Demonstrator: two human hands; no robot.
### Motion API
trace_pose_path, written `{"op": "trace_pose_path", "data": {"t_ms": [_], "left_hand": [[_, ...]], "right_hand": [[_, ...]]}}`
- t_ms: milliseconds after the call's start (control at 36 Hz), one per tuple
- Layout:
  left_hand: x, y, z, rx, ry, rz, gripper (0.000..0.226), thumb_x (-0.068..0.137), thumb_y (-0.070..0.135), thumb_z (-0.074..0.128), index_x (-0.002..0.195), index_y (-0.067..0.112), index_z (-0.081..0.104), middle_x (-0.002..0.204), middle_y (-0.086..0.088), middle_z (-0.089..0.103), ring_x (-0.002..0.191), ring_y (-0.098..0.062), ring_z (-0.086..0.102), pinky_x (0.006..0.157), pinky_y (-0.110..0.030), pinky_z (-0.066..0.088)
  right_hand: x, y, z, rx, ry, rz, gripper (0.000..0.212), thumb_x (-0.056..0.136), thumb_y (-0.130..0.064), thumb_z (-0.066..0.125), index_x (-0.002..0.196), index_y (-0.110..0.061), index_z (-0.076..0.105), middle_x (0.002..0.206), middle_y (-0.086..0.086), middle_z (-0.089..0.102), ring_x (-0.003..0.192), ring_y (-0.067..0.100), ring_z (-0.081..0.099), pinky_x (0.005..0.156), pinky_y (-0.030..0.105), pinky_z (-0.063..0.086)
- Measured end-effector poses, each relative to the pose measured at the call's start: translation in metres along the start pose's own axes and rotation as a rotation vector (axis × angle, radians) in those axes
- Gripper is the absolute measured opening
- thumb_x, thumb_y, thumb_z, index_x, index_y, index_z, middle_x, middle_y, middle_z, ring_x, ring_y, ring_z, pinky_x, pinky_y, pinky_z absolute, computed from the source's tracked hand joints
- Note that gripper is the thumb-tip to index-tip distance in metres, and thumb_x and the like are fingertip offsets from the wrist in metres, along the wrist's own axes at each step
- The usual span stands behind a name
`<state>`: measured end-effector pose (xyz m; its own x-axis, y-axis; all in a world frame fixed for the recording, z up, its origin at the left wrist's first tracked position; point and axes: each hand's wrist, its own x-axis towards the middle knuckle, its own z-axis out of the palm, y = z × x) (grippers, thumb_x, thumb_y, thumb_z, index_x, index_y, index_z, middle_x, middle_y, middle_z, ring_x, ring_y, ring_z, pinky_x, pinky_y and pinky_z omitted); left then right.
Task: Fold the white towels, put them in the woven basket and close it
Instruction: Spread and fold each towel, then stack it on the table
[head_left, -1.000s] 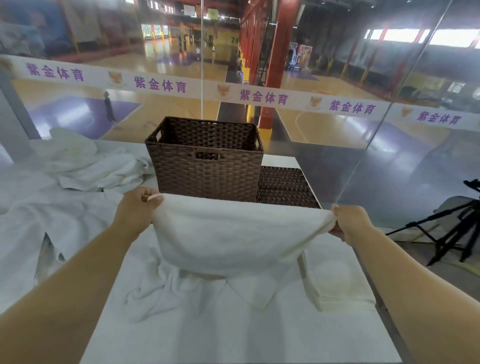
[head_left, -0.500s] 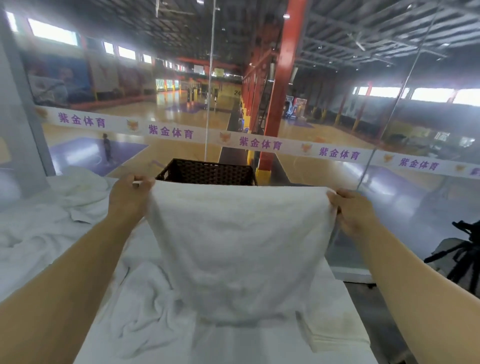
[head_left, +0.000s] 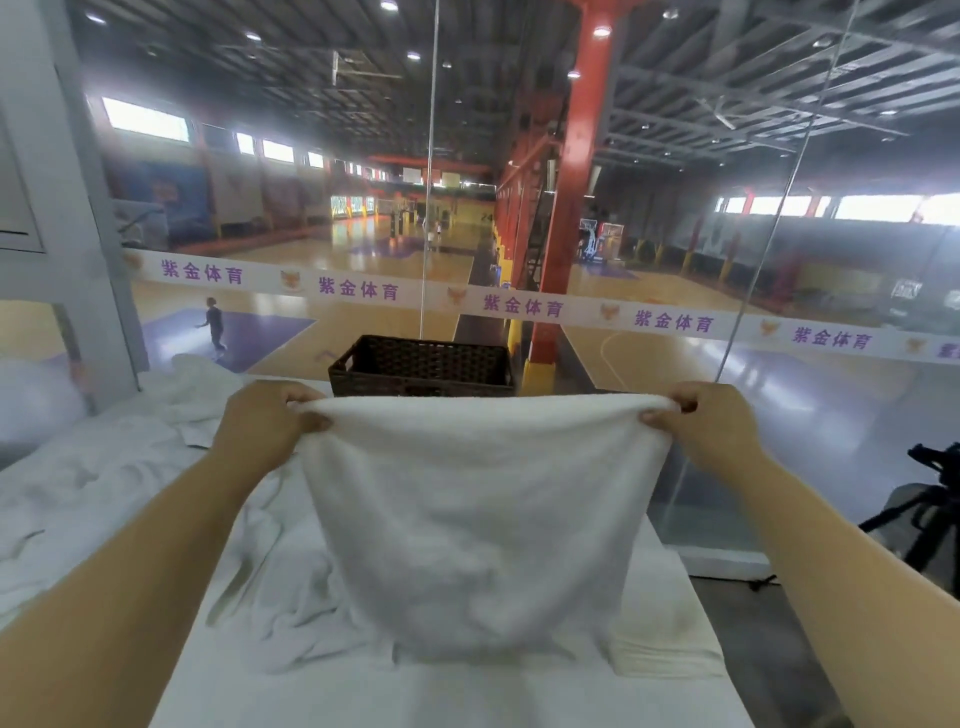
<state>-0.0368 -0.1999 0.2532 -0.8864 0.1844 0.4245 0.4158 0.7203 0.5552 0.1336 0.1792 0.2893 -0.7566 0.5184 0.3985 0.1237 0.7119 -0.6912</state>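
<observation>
A white towel (head_left: 483, 519) hangs in front of me, stretched by its top edge between both hands. My left hand (head_left: 262, 426) pinches the top left corner and my right hand (head_left: 714, 428) pinches the top right corner. Its lower edge rests on the white table (head_left: 415, 696). Behind the towel stands the dark brown woven basket (head_left: 423, 364), open at the top; only its upper rim shows. The basket's lid is hidden behind the towel.
A heap of loose white towels (head_left: 104, 478) covers the table's left side. A folded white towel (head_left: 670, 623) lies at the right edge. A glass wall (head_left: 675, 234) stands right behind the table. A black tripod (head_left: 930, 509) is on the floor at right.
Both hands have raised the towel higher, so it now hangs full length and hides most of the basket. The camera has tilted up toward the hall.
</observation>
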Motion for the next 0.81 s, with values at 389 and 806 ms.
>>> {"op": "trace_pose_path", "data": {"t_ms": [389, 806], "left_hand": [[-0.05, -0.014, 0.007, -0.215, -0.006, 0.021, 0.015, 0.093, 0.027, 0.056, 0.09, 0.019, 0.067, 0.091, -0.003, 0.066, 0.078, -0.021, 0.058, 0.07, -0.032, 0.048], [-0.033, -0.058, 0.064, -0.163, -0.12, -0.175, 0.013, 0.086, 0.029, 0.065, 0.089, 0.017, 0.069, 0.089, 0.001, 0.064, 0.086, -0.018, 0.056, 0.076, -0.026, 0.035]], "right_hand": [[-0.044, 0.029, -0.001, 0.166, -0.156, 0.185, 0.022, 0.09, -0.02, 0.063, 0.073, -0.012, 0.05, 0.079, 0.011, 0.059, 0.073, 0.029, 0.057, 0.069, 0.045, 0.055], [-0.033, 0.076, 0.069, -0.063, -0.241, 0.268, 0.019, 0.082, -0.028, 0.071, 0.07, -0.016, 0.064, 0.07, 0.004, 0.063, 0.07, 0.027, 0.059, 0.064, 0.033, 0.052]]}}
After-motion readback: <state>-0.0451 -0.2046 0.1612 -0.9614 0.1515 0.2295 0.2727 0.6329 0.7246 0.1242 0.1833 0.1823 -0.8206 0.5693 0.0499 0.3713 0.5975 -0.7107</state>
